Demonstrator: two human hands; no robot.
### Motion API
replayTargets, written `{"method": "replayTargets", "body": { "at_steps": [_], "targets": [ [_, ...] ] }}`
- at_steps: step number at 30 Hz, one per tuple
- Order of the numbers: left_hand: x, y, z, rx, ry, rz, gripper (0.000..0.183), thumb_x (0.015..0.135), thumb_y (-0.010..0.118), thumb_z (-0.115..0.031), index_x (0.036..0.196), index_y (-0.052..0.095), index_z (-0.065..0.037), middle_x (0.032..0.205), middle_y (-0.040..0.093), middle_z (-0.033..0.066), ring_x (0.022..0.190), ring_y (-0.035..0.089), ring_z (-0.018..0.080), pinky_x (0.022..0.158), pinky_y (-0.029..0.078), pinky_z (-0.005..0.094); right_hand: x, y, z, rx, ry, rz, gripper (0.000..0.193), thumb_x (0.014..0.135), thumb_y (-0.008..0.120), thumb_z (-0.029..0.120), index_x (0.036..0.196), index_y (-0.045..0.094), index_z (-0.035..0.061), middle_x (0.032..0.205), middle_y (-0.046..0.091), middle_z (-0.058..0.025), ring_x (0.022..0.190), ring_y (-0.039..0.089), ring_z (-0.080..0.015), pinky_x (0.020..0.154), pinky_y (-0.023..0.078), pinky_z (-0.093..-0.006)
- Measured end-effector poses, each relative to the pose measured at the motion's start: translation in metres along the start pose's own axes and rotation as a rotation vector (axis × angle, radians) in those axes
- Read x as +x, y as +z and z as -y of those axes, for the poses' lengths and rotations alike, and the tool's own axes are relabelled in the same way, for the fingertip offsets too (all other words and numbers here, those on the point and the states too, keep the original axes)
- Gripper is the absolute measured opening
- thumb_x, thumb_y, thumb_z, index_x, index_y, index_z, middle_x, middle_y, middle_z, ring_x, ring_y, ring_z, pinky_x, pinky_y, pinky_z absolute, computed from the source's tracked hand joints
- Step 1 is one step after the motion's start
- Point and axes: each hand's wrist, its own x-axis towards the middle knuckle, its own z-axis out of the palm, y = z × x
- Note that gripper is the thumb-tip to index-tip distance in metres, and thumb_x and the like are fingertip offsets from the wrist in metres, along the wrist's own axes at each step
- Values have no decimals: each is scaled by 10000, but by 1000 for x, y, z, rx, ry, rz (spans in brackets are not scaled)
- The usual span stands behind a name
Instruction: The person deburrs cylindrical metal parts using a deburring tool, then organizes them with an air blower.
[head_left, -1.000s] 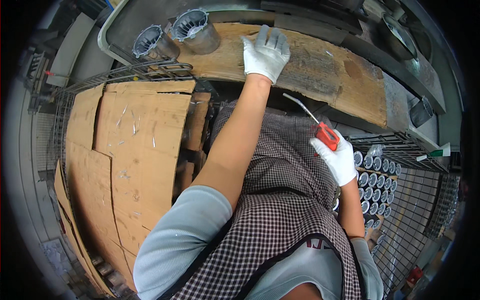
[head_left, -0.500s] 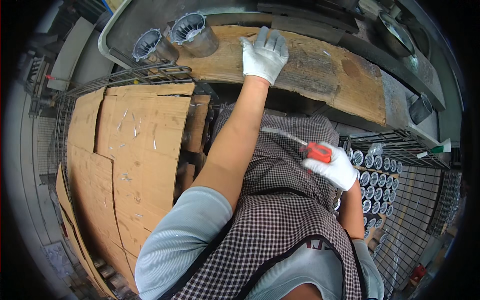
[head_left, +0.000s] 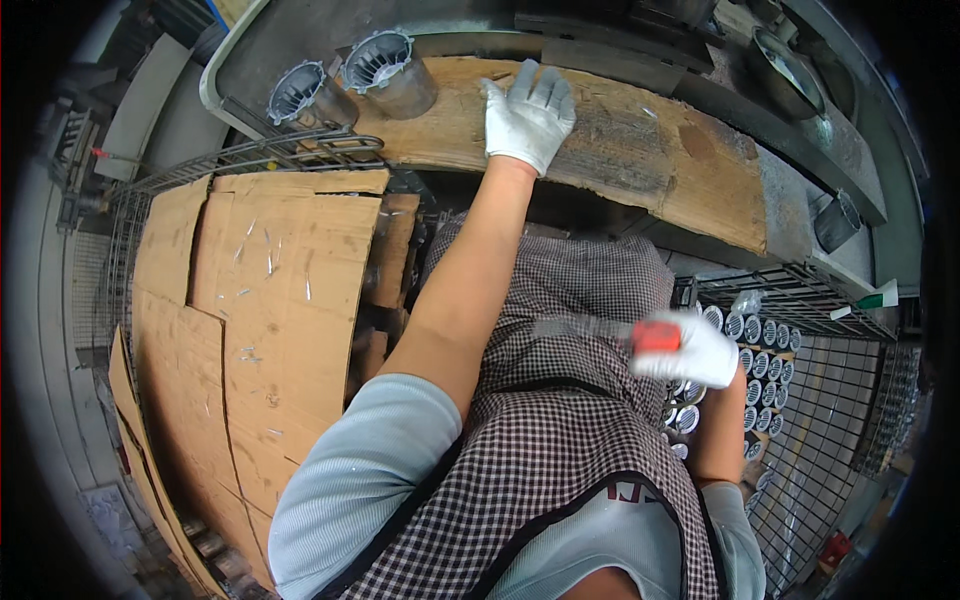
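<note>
Two gloved hands, left hand (head_left: 527, 117) flat on wooden board (head_left: 640, 160), right hand (head_left: 690, 350) gripping red-handled tool (head_left: 655, 336).

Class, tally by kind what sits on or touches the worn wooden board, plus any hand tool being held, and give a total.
Grey finned metal cylinders: 2
White-gloved left hand: 1
Red-handled tool in white-gloved right hand: 1
Total: 4

Single head-worn fisheye view, looking steeply down over the wearer's own chest and arms, close above the counter (head_left: 640, 170), edges bending toward the dark rim
</note>
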Motion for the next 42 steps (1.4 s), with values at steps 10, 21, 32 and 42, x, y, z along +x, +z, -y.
{"method": "replayTargets", "body": {
  "at_steps": [10,21,32,42],
  "targets": [
    [3,-2,-1,7,-16,29,727,935,332,-699,1419,457,-173,1389,473,52,1191,470,265,919,437,475,1,4,24,-230,-181,258,482,763,806,464,1032,682,84,816,697,-52,698,673,-186,678,543,-310],
    [-1,-1,-2,84,-17,-7,712,942,354,-673,1435,447,-169,1487,398,24,1243,453,215,969,412,442,-81,-159,-46,67,-55,-1172,504,840,746,375,1177,610,25,1057,625,-51,948,562,-140,899,430,-286],
    [2,0,4,50,-14,-29,710,921,422,-671,1414,476,-163,1387,472,34,1153,514,220,889,465,430,-110,-213,-179,-574,727,-2007,747,707,760,528,1258,593,52,1223,602,-225,1111,591,-394,966,459,-465],
    [2,-4,2,69,-33,-1,689,935,402,-664,1391,498,-156,1335,501,31,1122,546,217,863,492,441,-27,-199,-158,-214,-269,-1724,286,883,682,171,1124,651,19,971,690,-108,833,623,-179,813,493,-307]
  ]
}}
